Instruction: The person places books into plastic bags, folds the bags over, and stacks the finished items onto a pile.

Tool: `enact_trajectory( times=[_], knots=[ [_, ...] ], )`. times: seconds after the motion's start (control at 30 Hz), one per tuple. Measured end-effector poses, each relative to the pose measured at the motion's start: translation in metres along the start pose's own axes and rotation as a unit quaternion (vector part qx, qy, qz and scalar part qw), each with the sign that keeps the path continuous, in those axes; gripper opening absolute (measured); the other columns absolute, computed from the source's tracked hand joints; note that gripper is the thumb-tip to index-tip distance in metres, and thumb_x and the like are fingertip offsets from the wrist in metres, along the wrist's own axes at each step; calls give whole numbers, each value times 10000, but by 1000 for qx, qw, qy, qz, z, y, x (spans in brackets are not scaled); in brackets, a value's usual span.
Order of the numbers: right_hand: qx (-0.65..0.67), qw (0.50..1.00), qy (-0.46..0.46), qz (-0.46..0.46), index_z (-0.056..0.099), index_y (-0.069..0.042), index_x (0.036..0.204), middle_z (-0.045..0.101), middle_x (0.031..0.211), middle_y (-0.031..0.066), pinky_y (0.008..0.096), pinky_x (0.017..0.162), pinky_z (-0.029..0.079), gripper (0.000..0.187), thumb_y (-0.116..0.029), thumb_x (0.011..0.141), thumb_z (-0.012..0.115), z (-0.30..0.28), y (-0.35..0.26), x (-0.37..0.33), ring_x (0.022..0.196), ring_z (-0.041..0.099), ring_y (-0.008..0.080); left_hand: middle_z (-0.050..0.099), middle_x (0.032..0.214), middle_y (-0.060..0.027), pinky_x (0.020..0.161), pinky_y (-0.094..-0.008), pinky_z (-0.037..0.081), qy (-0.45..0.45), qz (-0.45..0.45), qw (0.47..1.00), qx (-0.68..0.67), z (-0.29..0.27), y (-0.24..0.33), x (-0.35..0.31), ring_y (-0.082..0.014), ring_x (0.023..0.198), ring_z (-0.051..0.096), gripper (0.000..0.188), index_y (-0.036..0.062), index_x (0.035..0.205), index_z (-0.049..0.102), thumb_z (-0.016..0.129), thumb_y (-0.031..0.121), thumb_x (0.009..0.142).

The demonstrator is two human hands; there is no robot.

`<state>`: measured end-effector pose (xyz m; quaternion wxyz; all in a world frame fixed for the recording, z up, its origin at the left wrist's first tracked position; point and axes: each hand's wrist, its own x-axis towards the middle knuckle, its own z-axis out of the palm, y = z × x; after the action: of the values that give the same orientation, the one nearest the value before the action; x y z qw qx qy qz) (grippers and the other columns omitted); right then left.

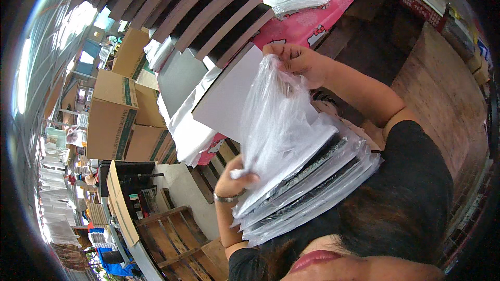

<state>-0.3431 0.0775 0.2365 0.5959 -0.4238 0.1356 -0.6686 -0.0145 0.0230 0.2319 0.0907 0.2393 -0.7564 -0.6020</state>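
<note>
at far left, cardboard boxes [110,112] stand stacked; nearer, a pale board [226,96] juts out. the left hand [237,179] closes thumb and fingers on the lower left edge of the clear plastic film [278,117], which spans both hands. the right hand [298,65] pinches its upper end. plastic-wrapped dark sheets [312,192] sit below it. even, gentle tension should smooth creases without tearing.

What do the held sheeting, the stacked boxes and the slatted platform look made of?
Held sheeting: probably thin plastic film, glossy, translucent and crinkled.
Stacked boxes: likely cardboard, matte brown with straight folded edges.
Slatted platform: apparently bare wood, dull brown with uneven tone between boards.
</note>
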Motion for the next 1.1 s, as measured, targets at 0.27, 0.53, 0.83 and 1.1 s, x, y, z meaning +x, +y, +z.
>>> enact_trajectory(
  times=[0.27,0.53,0.83,1.1],
  knots=[
    [-327,878,-302,175,503,-110,1212,608,842,13,222,580,402,419,-167,818,632,-3,-3,-12,700,538,86,622,899,-127,559,-358,514,176,116,929,-304,-48,-40,-31,-218,723,610,435,-6,1091,535,592,293,781],
    [-165,984,25,56,508,-82,1177,541,914,67,292,751,435,488,-43,695,580,-37,-11,6,827,548,158,621,985,-130,693,-257,440,331,70,903,-266,-70,-37,23,-137,701,519,451,-45,1141,479,605,155,757],
    [-794,585,156,-53,499,-92,1227,467,1120,169,368,801,484,462,-53,771,565,-19,27,14,921,561,336,528,1234,-148,578,-256,435,477,1,870,126,-29,-19,65,-109,637,502,645,65,1408,270,430,-61,796],
    [-452,880,42,142,566,-38,1083,550,824,67,298,648,497,316,-116,784,633,16,-30,-18,753,565,128,578,690,-44,493,-194,384,516,-2,856,-14,-10,9,-30,-89,573,506,102,-8,888,587,598,2,787]
  ],
)
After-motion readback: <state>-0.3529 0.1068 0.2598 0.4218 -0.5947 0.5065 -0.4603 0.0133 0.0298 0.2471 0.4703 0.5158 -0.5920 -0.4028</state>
